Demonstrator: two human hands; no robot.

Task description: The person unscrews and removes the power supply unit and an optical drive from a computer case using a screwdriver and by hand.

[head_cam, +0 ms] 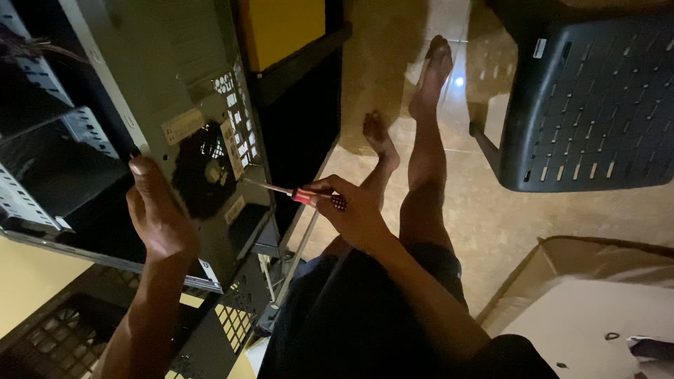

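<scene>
An open metal computer case (175, 91) lies in front of me, its rear panel with a round fan grille (203, 172) turned toward me. My left hand (158, 214) grips the case's edge beside the fan. My right hand (354, 210) holds a screwdriver (298, 194) with a red and black handle. Its thin shaft points left at the rear panel, with the tip just short of the metal.
A black perforated plastic stool (590, 98) stands at the upper right on the tiled floor (491, 217). An open cardboard box (597, 295) sits at the lower right. A yellow box (281, 28) lies behind the case. My bare legs stretch out below.
</scene>
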